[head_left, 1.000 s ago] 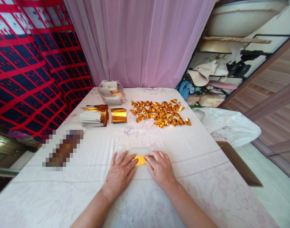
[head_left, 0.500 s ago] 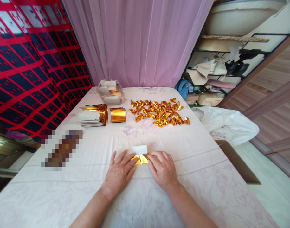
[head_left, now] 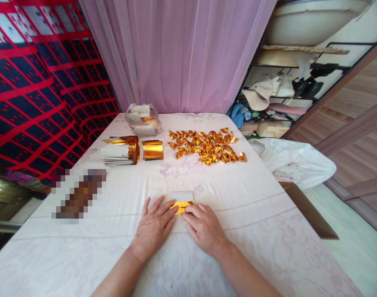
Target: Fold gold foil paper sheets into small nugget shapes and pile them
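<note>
The gold-and-white sheet [head_left: 182,203] lies on the cloth-covered desk [head_left: 253,202], between the two hands, folded so that a gold part sits nearest the person and a pale part shows beyond it. The left hand [head_left: 154,227] rests palm down with its fingers spread, the fingertips on the left end of the gold part. The right hand [head_left: 205,229] is at the right end, its fingers bent and close together, touching the gold part; whether they pinch the sheet or only press it, I cannot tell. Farther back on the left stand a stack of gold and pale sheets [head_left: 118,152] and, just beside it, a smaller gold stack [head_left: 153,150]. A clear plastic bag [head_left: 156,122] of similar sheets sits behind them. Folded gold pieces [head_left: 208,148] lie scattered to the right of the stacks, before a purple curtain [head_left: 182,57].
</note>
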`<state>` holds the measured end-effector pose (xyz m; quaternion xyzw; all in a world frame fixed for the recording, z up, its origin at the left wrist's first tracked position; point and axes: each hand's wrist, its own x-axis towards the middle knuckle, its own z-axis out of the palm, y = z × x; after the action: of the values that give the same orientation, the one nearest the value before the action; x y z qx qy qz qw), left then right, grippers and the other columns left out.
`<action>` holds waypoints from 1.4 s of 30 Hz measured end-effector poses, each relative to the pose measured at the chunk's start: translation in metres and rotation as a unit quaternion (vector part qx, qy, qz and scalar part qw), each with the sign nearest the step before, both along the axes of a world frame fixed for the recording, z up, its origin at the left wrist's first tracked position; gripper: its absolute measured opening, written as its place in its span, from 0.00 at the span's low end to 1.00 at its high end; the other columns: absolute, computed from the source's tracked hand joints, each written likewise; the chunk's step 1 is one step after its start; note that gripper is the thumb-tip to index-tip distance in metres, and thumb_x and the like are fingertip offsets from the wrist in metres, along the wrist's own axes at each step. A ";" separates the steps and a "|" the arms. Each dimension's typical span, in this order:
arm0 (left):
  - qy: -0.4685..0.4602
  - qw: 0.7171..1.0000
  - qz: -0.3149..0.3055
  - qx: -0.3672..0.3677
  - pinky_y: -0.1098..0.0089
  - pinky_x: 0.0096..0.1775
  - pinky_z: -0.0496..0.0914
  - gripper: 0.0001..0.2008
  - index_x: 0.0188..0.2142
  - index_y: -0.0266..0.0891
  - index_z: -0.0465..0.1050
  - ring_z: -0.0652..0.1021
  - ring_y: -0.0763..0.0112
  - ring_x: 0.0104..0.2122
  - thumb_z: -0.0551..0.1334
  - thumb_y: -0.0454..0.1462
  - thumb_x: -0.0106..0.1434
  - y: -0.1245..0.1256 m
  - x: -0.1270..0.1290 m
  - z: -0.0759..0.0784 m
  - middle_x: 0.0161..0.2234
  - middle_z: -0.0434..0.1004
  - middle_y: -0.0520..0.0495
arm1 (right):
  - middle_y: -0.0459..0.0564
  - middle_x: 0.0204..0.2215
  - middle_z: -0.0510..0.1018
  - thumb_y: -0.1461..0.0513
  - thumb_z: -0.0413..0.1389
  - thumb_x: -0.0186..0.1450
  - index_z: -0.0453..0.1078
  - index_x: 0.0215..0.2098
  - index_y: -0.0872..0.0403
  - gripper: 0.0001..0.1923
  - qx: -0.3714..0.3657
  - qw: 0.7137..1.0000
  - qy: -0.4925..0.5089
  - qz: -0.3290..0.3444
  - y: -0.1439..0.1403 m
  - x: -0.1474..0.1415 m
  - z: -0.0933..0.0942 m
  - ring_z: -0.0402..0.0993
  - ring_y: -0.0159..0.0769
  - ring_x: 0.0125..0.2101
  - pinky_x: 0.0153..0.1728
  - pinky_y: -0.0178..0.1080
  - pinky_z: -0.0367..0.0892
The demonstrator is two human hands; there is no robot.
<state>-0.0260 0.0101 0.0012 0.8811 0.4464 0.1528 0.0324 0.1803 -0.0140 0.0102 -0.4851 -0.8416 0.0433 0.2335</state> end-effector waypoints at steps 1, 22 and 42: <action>0.003 1.000 -0.002 -0.001 0.46 0.63 0.47 0.17 0.55 0.54 0.69 0.67 0.56 0.60 0.57 0.39 0.67 0.000 0.000 0.000 0.56 0.73 0.53 | 0.47 0.37 0.77 0.66 0.53 0.65 0.74 0.41 0.50 0.09 0.001 1.000 0.005 -0.002 0.000 0.003 -0.001 0.68 0.36 0.39 0.40 0.40 0.61; -0.053 0.998 0.008 0.013 0.49 0.62 0.51 0.14 0.50 0.52 0.74 0.71 0.59 0.54 0.56 0.40 0.68 0.000 0.005 0.003 0.50 0.78 0.50 | 0.52 0.51 0.76 0.60 0.55 0.67 0.71 0.52 0.51 0.15 0.032 0.998 -0.028 -0.038 0.001 0.005 -0.002 0.63 0.44 0.56 0.53 0.47 0.58; -0.074 0.997 0.008 -0.003 0.49 0.60 0.57 0.10 0.42 0.48 0.77 0.75 0.60 0.50 0.57 0.43 0.68 0.002 0.002 0.001 0.44 0.82 0.51 | 0.52 0.52 0.75 0.66 0.54 0.65 0.74 0.44 0.52 0.11 0.060 0.994 -0.013 -0.085 0.007 0.010 -0.008 0.63 0.45 0.56 0.54 0.48 0.59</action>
<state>-0.0243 0.0119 0.0020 0.8636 0.4504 0.2163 0.0672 0.1901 -0.0071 0.0026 -0.5405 -0.8014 -0.0339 0.2539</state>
